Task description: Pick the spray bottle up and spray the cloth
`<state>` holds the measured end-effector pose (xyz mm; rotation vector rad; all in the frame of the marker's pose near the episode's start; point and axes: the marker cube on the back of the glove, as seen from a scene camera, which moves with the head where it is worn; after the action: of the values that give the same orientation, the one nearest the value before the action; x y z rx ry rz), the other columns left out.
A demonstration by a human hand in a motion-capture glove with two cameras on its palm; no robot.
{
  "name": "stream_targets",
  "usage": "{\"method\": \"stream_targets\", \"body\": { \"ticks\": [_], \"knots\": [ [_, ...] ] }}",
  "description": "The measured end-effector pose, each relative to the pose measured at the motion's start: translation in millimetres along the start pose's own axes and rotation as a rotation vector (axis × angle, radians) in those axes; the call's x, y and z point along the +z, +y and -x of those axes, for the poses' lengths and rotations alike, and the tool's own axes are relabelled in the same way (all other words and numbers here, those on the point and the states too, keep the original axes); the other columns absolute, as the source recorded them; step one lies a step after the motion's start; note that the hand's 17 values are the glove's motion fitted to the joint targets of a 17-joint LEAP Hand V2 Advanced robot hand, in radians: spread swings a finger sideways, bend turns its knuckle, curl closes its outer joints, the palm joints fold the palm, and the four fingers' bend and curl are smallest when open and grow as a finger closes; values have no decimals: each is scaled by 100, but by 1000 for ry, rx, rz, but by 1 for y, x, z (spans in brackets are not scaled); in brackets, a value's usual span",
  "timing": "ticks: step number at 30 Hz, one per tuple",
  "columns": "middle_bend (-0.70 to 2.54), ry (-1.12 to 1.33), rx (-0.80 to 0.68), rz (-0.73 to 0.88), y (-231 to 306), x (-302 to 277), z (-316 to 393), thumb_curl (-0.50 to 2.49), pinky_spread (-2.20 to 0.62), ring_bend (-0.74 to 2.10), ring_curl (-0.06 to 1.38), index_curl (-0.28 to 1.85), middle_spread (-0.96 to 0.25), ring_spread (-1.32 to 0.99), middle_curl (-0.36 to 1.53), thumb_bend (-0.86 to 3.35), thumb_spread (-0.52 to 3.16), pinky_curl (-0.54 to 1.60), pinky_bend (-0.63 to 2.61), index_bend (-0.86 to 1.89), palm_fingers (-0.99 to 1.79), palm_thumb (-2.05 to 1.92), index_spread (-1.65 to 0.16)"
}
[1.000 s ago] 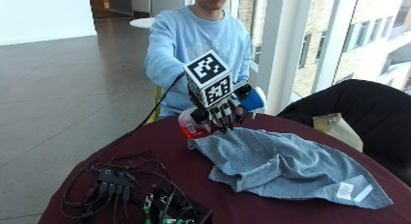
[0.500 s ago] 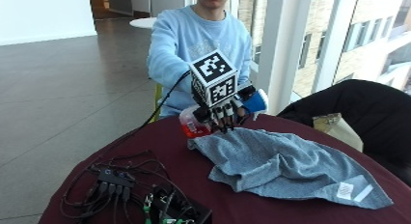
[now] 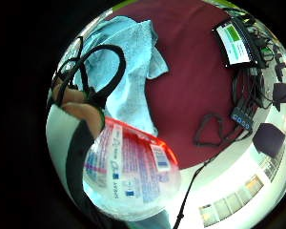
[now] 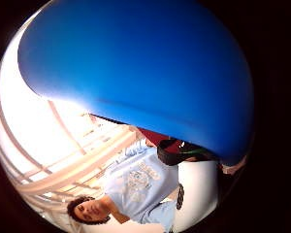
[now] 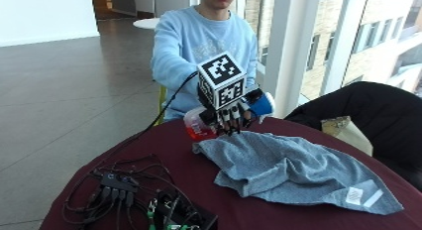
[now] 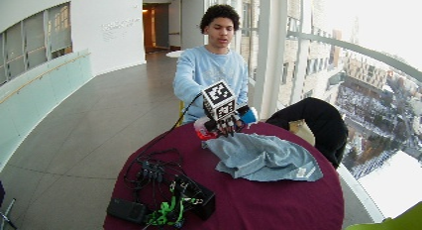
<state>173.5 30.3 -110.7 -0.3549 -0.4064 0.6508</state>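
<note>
Black-gloved hand (image 5: 232, 116) above cloth (image 5: 290, 168) edge; fingers curled round sideways spray bottle (image 5: 198, 126)

Bright daylight floods through the windows (image 5: 342, 36), overexposing them; palm views strongly curved

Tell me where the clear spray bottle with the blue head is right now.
In the outside view, the clear spray bottle with the blue head is gripped sideways in the gloved right hand, above the crumpled grey-blue cloth's near edge.
</note>
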Motion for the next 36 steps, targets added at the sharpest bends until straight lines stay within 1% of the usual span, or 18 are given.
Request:
{"method": "stream_targets", "body": {
  "ticks": [13,20,26,31,36],
  "knots": [
    [44,11,10,-20,4,0,13,52,-6,56,39,24,-8,-7,48,-2,99,40,39,9,114,86,-24],
    [44,-48,-47,-79,7,1,24,52,-6,56,39,24,-8,-7,48,-2,99,40,39,10,114,86,-24],
    [44,-170,-168,-195,16,-4,45,52,-6,56,39,25,-8,-7,48,-2,99,40,39,10,114,86,-24],
    [44,-315,-329,-313,28,-4,72,52,-5,57,39,25,-8,-6,48,-2,99,40,39,10,114,86,-24],
    [44,-471,-474,-402,36,8,107,52,-5,56,39,25,-8,-6,48,-2,99,40,39,10,114,86,-24]
  ]
}}
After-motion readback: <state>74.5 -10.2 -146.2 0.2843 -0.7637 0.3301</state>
